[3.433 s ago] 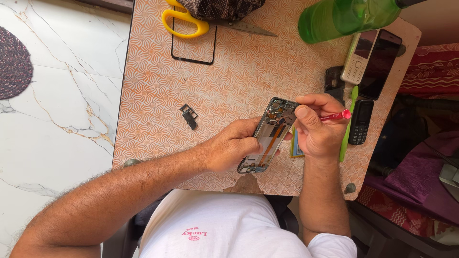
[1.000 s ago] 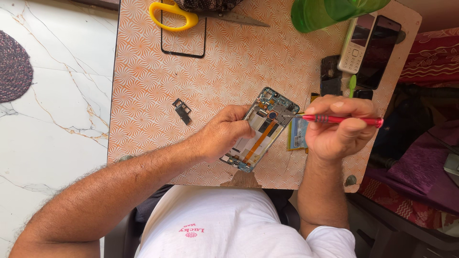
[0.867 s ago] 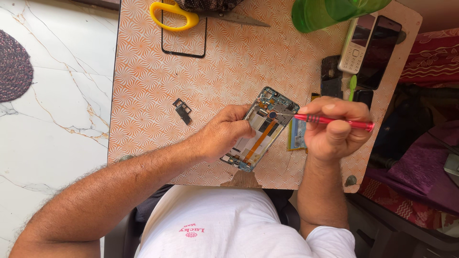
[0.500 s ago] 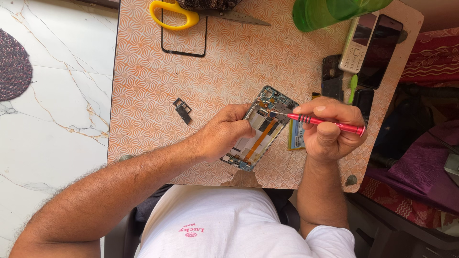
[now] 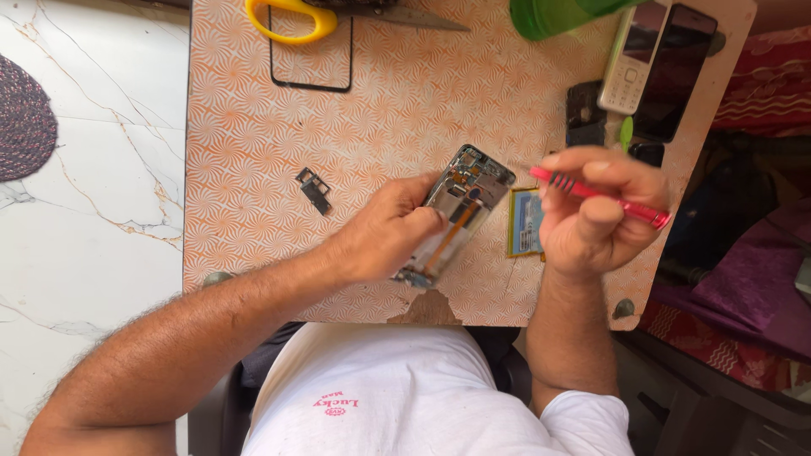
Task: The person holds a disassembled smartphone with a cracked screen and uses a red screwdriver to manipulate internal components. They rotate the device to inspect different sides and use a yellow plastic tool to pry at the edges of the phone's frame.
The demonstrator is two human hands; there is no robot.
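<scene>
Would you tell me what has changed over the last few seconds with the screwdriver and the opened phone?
The right hand has drawn the red screwdriver back; its tip, over the opened phone half a second ago, now hangs just right of it. The left hand still holds the phone; the small black bracket has not moved.

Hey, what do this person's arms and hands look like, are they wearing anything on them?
Both forearms are bare and hairy. The left hand and right hand have no gloves, and no rings or watch show. A white short sleeve covers the right upper arm, part of a white T-shirt with a small red chest marking.
</scene>
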